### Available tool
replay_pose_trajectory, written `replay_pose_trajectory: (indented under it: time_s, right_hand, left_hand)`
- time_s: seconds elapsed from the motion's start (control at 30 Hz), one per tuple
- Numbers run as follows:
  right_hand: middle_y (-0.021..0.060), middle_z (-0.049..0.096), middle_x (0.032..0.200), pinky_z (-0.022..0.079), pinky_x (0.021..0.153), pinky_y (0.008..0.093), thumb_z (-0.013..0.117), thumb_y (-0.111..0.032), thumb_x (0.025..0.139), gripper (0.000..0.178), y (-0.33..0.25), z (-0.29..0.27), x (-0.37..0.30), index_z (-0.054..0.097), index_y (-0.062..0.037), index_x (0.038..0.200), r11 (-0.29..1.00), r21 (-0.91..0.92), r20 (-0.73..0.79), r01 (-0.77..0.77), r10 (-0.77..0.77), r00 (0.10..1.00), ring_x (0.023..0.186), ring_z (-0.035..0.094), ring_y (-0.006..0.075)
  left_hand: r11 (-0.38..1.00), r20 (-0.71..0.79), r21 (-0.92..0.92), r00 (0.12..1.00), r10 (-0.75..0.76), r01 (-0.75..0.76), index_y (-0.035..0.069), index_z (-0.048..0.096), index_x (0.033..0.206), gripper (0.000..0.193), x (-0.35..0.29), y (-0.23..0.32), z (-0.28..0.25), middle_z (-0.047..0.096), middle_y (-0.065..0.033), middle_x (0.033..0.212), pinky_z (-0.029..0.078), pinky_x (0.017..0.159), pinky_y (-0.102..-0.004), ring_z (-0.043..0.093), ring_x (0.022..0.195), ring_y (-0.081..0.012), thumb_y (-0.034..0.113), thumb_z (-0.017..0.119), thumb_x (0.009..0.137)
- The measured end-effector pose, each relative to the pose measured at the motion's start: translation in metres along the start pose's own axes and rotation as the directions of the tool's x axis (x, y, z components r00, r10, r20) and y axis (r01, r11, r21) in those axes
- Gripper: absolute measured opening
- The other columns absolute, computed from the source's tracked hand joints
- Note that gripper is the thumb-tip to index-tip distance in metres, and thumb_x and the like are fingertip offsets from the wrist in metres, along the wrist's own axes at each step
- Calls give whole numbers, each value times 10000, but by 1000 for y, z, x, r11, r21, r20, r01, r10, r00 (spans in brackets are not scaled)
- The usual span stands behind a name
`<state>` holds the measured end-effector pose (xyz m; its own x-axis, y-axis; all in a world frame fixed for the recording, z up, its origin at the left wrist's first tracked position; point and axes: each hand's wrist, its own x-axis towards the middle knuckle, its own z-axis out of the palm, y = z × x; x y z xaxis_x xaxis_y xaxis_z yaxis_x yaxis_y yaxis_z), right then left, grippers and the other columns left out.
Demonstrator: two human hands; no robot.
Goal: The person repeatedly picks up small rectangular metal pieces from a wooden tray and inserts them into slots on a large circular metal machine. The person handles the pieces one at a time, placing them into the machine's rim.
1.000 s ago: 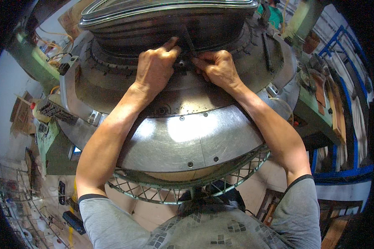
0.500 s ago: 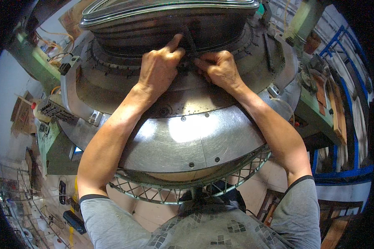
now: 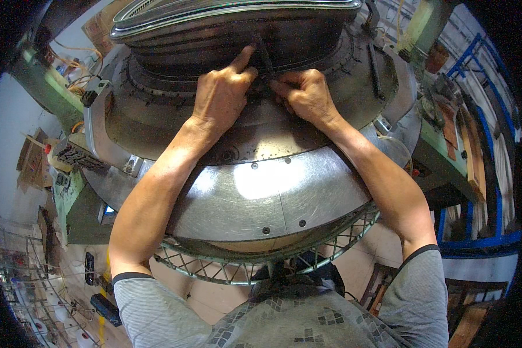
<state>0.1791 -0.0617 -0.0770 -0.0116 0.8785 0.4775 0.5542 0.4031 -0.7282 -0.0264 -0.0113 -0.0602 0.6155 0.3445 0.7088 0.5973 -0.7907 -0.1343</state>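
Note:
My left hand (image 3: 223, 95) is at the lower front of a dark, round drum (image 3: 214, 52). Its index finger stretches up against the drum wall, while the thumb sits apart and the other fingers curl under. Beside it, my right hand (image 3: 308, 97) pinches the lower end of a thin grey metal strip (image 3: 263, 53). This strip leans up and slightly left along the drum, its top near my left index fingertip. Both hands are above a wide, worn metal ring (image 3: 272, 124). What lies beneath my curled fingers is hidden.
A polished metal apron (image 3: 261, 197) curves in front of me, above a green lattice ring (image 3: 214, 271). Bright metal rims (image 3: 238, 10) top the drum. A dark rod (image 3: 376, 72) is on the ring at right. Green machine posts (image 3: 52, 93) flank it, with a blue rack (image 3: 487, 238) at far right.

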Motion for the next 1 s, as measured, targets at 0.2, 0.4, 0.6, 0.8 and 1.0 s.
replay_pose_trajectory:
  time_s: [0.2,0.4,0.6,0.8,1.0]
  right_hand:
    - [221,699,794,534,645,364,637,-130,787,182,2,-1,0,756,-25,878,1000,-3,24,-8,8,1000,638,673,206]
    - [238,695,807,540,652,375,637,-150,791,196,4,0,1,755,-19,877,999,-31,9,-15,15,1000,644,683,219]
    - [23,666,629,446,509,269,700,-196,918,209,6,2,1,755,-25,810,997,-12,-20,75,-75,997,548,560,80]
    - [47,670,624,464,523,287,697,-195,905,213,6,1,2,757,-13,811,995,-84,-21,46,-48,999,552,576,88]
    - [247,705,812,555,676,384,645,-137,774,212,0,-1,2,759,-6,895,998,-47,-7,-35,35,999,670,706,259]
  left_hand:
    - [1000,12,-23,1000,-16,16,63,719,977,346,1,2,-2,567,-174,1397,628,719,-395,737,864,-332,-61,669,658]
    - [998,-2,-45,999,-35,35,60,749,983,344,2,4,-3,610,-167,1343,614,730,-420,729,861,-351,-77,600,705]
    - [998,22,-38,999,-42,42,82,754,1012,364,2,4,-2,606,-161,1350,615,739,-419,728,867,-353,-73,604,719]
    - [1000,22,-19,1000,-10,10,85,714,974,331,1,1,1,548,-159,1424,632,705,-408,740,839,-338,-61,661,682]
    - [1000,23,-13,1000,-2,2,94,726,998,360,0,0,3,536,-160,1437,633,708,-405,741,839,-334,-62,663,681]
